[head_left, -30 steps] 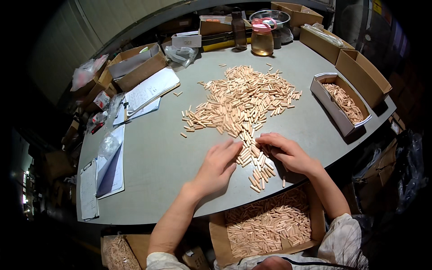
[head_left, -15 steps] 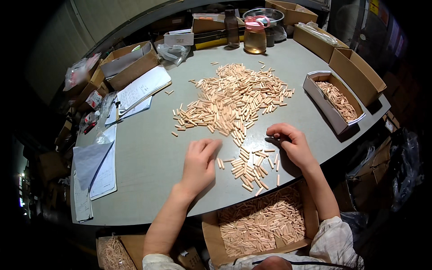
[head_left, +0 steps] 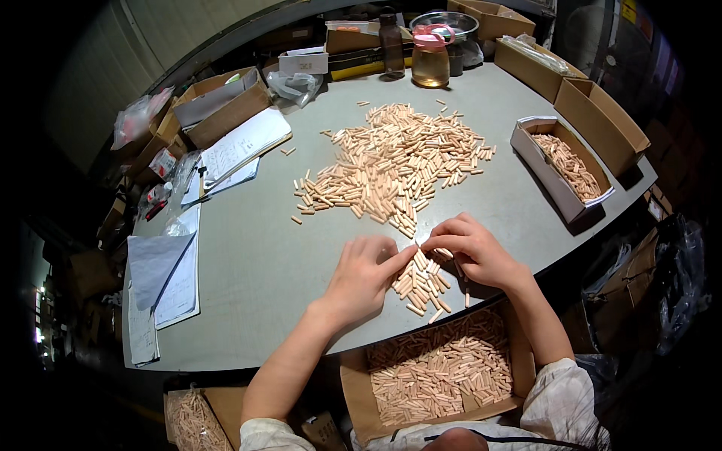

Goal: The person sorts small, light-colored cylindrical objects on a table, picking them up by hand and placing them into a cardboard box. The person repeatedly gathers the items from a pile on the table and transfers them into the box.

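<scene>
From the head view, your left hand [head_left: 362,276] lies palm-down near the tabletop's near edge, fingers loosely spread and released, its fingertips touching the small cluster of wooden dowel pins [head_left: 423,279] that sits between your two hands. Your right hand [head_left: 472,252] arches over the far side of that same cluster with its fingers curled and drawn together; whether they pinch a pin I cannot tell, since the fingers hide their own tips. Just beyond your hands, toward the middle of the grey tabletop [head_left: 256,263], spreads the large pile of dowel pins [head_left: 398,165], its nearest pins almost meeting your fingertips. Below the near edge, an open cardboard box of dowel pins [head_left: 436,368] sits in front of you. A narrower tray of pins [head_left: 560,167] rests by the right edge, papers and a clipboard [head_left: 241,146] lie toward the left edge, and a jar with a pink lid [head_left: 430,56] stands at the far edge. The risk, as I judge it: the small cluster lies close to the near edge, so a broad sweep could roll pins past the box and onto the floor, and a careless reach could drag stray pins from the large pile into your cluster.
</scene>
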Action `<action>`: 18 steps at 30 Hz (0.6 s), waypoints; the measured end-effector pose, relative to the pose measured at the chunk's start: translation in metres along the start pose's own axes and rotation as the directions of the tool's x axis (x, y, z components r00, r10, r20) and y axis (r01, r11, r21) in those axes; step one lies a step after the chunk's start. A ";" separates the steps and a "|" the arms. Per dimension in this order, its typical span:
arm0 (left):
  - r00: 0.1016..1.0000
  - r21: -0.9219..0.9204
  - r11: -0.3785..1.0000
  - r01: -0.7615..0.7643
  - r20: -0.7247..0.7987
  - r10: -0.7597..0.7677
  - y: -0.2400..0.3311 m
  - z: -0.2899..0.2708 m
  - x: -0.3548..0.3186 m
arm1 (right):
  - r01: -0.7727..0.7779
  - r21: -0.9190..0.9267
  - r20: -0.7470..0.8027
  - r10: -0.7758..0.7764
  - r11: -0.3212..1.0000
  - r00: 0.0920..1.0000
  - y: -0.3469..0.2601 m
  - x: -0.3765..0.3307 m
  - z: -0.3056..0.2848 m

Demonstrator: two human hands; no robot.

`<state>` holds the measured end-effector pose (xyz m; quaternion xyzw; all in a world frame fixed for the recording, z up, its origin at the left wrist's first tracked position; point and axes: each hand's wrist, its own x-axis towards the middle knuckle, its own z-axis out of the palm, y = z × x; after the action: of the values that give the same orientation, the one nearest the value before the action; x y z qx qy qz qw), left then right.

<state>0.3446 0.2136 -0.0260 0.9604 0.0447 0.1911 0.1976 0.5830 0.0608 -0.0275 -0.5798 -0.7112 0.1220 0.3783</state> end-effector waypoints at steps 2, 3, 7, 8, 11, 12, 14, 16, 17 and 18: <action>0.999 -0.107 0.994 -0.031 0.019 0.033 -0.002 -0.004 -0.002 | 0.000 0.118 0.029 -0.004 0.993 1.000 0.007 -0.003 0.000; 1.000 -0.188 0.982 -0.008 -0.022 0.004 -0.003 -0.005 -0.004 | -0.001 0.176 0.043 -0.006 0.984 0.999 0.009 -0.005 0.000; 0.967 -0.324 0.937 0.129 -0.169 -0.192 -0.006 -0.007 -0.007 | -0.174 0.326 -0.214 0.251 0.929 0.944 0.004 -0.008 0.001; 0.945 -0.312 0.933 0.181 -0.207 -0.253 -0.008 -0.007 -0.007 | -0.230 0.280 -0.251 0.302 0.932 0.920 0.007 -0.006 0.000; 0.970 -0.087 0.979 0.186 -0.140 -0.197 -0.006 -0.004 -0.005 | -0.284 0.169 -0.282 0.322 0.944 0.904 0.013 -0.007 0.003; 0.978 0.003 0.985 0.173 -0.119 -0.171 -0.004 -0.002 -0.005 | -0.248 0.066 -0.283 0.256 0.967 0.924 0.014 -0.006 0.004; 0.992 0.084 0.989 0.118 -0.062 -0.113 0.003 -0.002 -0.001 | -0.201 -0.082 -0.276 0.171 0.976 0.946 0.017 -0.007 0.006; 0.997 0.116 0.990 0.077 -0.030 -0.074 0.006 -0.001 0.000 | -0.175 -0.164 -0.265 0.128 0.971 0.956 0.018 -0.006 0.009; 0.998 0.109 0.992 0.065 -0.028 -0.062 0.005 -0.001 0.000 | -0.198 -0.213 -0.252 0.142 0.957 0.957 0.016 -0.006 0.010; 0.998 0.102 0.993 0.053 -0.027 -0.051 0.005 -0.002 0.001 | -0.220 -0.263 -0.241 0.157 0.939 0.958 0.014 -0.007 0.010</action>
<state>0.3448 0.2096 -0.0224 0.9655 0.0817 0.1948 0.1524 0.5868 0.0611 -0.0451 -0.7040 -0.6169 -0.0105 0.3517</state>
